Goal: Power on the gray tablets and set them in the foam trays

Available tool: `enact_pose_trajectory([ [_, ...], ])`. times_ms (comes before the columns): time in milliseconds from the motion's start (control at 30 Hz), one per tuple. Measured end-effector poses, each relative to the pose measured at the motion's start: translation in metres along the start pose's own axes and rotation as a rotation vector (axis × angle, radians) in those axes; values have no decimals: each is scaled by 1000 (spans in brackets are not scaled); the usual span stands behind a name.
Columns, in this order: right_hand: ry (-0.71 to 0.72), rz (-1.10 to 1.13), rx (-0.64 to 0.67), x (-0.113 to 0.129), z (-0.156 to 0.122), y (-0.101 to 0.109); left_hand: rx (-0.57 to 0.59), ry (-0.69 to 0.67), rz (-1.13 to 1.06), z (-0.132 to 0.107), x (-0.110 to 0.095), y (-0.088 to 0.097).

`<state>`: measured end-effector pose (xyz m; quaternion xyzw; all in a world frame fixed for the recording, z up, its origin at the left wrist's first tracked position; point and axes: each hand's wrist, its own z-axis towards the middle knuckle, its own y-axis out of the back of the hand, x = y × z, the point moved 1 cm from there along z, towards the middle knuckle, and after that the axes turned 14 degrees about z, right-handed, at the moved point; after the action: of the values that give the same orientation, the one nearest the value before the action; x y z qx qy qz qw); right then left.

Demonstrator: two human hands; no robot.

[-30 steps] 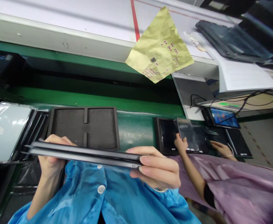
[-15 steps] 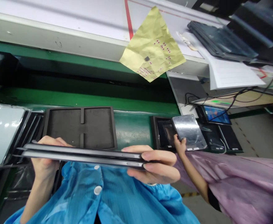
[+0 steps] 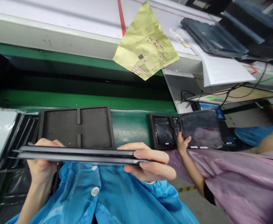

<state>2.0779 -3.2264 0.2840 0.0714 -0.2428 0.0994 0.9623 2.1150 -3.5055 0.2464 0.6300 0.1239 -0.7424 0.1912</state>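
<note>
The left hand (image 3: 40, 168) and right hand (image 3: 157, 169) grip two tablets (image 3: 80, 151) between them, seen edge-on, one above the other. Beyond the hands, a black tray (image 3: 95, 127) lies on the green bench (image 3: 131, 124), and farther off a yellow sheet (image 3: 148, 49) overhangs a white shelf (image 3: 57, 26). Past the right hand, a co-worker (image 3: 234, 180) in mauve holds a dark panel (image 3: 201, 130).

This looks like a factory workshop: black trays (image 3: 95, 127) on a green desk (image 3: 131, 127), striped tape (image 3: 186, 189) on the floor (image 3: 199, 202), a blue smock (image 3: 120, 189) beside a mauve smock (image 3: 234, 174).
</note>
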Motion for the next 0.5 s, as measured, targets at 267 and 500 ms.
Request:
enact_pose_trajectory([
  [267,44,86,-195,1,2,-8,73,-79,-23,-1,1,2],
  [500,53,107,-197,0,1,-8,78,-86,-7,0,2,2],
])
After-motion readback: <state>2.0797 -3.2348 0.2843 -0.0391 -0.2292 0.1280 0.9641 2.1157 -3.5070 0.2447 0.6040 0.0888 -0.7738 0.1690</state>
